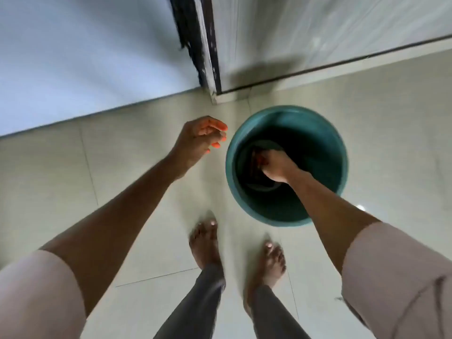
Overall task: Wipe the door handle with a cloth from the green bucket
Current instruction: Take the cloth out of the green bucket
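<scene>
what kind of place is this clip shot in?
Probably a home interior, at a doorway. Cues: glossy tiled floor, a worn door frame where the wall meets a door, and bare feet beside a green bucket on the floor. Which room it is can't be told.

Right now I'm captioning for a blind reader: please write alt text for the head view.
Seen from above, the right hand reaches into a green bucket on the tiled floor, closed on a dark cloth. The left hand hangs loosely curled and empty beside the bucket, above bare feet.
</scene>
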